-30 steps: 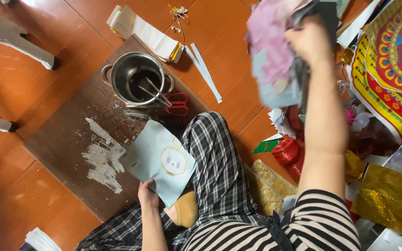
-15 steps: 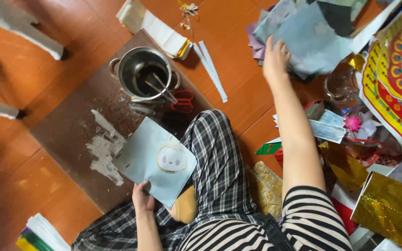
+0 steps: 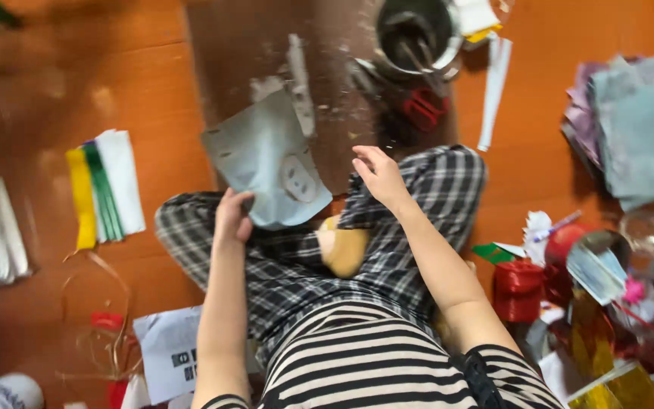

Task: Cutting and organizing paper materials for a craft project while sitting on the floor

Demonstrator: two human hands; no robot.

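My left hand [image 3: 234, 217] pinches the near edge of a pale blue paper sheet [image 3: 266, 163] lying over my left knee and the brown board [image 3: 266, 38]. My right hand [image 3: 378, 176] hovers open and empty just right of the sheet, above my checked trousers [image 3: 433, 182]. A metal pot [image 3: 416, 30] stands far right on the board.

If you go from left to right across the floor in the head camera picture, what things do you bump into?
Yellow, green and white paper strips → pale blue paper sheet in the left hand → right hand → red tub → stack of grey-blue papers.
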